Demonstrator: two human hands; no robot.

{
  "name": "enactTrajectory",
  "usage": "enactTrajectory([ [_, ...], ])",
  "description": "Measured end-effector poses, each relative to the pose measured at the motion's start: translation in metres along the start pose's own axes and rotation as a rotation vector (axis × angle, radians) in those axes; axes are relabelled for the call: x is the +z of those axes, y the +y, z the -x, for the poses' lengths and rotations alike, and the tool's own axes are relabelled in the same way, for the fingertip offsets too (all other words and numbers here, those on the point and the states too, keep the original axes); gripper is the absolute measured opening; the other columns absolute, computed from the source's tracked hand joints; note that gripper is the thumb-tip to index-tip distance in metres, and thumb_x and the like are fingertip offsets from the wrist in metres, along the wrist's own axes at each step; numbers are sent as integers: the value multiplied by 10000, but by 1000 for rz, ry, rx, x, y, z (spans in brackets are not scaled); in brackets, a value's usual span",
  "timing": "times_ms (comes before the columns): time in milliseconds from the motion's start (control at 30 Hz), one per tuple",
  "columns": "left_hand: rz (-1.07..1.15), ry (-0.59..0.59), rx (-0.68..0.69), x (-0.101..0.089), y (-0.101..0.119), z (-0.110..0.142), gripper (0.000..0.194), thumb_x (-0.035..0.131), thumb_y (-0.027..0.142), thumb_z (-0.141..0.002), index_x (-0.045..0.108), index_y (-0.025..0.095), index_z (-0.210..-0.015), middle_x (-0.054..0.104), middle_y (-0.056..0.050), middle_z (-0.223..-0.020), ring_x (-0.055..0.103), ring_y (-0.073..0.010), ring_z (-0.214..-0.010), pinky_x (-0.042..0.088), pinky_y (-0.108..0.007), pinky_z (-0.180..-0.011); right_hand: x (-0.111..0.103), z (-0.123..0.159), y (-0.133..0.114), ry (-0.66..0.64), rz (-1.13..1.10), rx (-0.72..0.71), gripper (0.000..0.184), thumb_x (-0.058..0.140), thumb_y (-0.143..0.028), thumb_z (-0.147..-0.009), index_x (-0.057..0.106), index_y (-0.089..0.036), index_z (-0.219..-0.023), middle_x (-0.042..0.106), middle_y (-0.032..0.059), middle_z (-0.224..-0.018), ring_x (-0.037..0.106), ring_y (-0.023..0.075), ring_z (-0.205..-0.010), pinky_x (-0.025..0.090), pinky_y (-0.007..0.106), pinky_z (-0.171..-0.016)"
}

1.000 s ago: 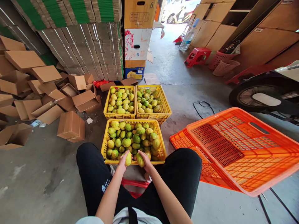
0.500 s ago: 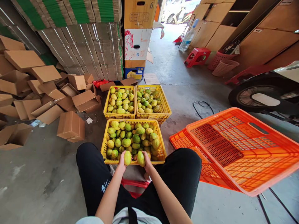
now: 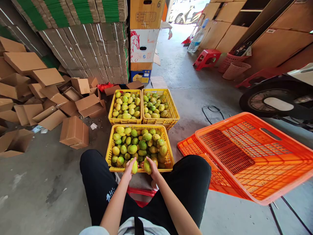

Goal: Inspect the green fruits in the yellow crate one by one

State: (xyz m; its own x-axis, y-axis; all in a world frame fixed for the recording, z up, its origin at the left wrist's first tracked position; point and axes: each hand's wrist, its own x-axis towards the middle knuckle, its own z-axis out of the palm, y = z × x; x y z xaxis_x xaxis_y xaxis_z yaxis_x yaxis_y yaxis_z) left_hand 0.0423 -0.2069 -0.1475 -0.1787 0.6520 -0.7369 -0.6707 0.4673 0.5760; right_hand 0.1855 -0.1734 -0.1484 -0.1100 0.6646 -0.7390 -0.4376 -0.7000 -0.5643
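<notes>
My left hand (image 3: 128,168) is closed around a yellow-green oval fruit (image 3: 134,167), thumb along its upper side. A second yellow-green fruit (image 3: 147,166) is in my right hand (image 3: 154,168), the thumb lying over it. Both hands are side by side above the near edge of a yellow plastic crate (image 3: 114,169), between my knees. Many similar fruits (image 3: 132,149), green to yellow, fill that crate. My fingers underneath the held fruits are mostly hidden.
Behind stand two more yellow crates of fruit, a left one (image 3: 124,121) and a right one (image 3: 161,121). A tilted orange crate (image 3: 244,182) is at my right. Cardboard boxes (image 3: 74,132) litter the left floor. A motorbike wheel (image 3: 266,101) and red stool (image 3: 206,58) are farther right.
Both thumbs have shifted over the fruits, and the fruits have turned slightly in my hands. The left fruit is more covered. Crates and boxes stay as they were.
</notes>
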Motion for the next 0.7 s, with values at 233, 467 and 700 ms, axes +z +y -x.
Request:
enactTrajectory([
  [233, 15, 59, 38, 1, 1, 1, 311, 885, 307, -712, 610, 165, -745, 646, 7, -621, 617, -112, -504, 471, -192, -501, 1, 1, -2, 62, -25, -36, 265, 848, -282, -646, 613, -201, -738, 657, -2, -588, 732, 231, -577, 578, 277, -513],
  [467, 67, 58, -57, -1, 3, -2, 259, 654, 398, -902, 655, 159, -804, 635, -15, -606, 644, -152, -534, 510, -217, -505, 5, 3, -8, 113, -96, 104, 155, 610, -349, -837, 550, -221, -773, 690, 67, -599, 773, 287, -678, 613, 331, -539],
  [700, 115, 44, -111, -5, -1, -5, 349, 593, 464, -945, 625, 169, -761, 671, -69, -651, 714, -202, -628, 562, -253, -553, 4, 1, -6, 115, -89, 67, 138, 607, -333, -846, 530, -225, -807, 695, 53, -615, 766, 273, -644, 610, 323, -530],
])
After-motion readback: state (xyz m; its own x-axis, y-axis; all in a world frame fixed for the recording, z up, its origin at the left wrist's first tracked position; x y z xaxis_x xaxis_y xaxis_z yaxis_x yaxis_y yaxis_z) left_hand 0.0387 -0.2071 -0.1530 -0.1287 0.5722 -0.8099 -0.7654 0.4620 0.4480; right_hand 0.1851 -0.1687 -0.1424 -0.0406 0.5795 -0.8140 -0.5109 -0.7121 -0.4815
